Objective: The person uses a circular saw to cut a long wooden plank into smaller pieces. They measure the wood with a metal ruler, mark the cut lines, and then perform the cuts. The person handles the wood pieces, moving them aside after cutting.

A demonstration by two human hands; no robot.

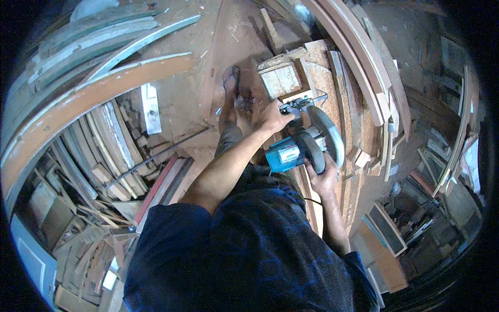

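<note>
Right hand wraps the circular saw's rear handle, likely for control; left hand grasps its front edge, apparently steadying it over dusty boards.

Work surface of long boards: is carrying scattered sawdust, one pale squarish wood piece, small offcuts near its right edge. Brown floor: is bearing one white board, lying flat.
</note>
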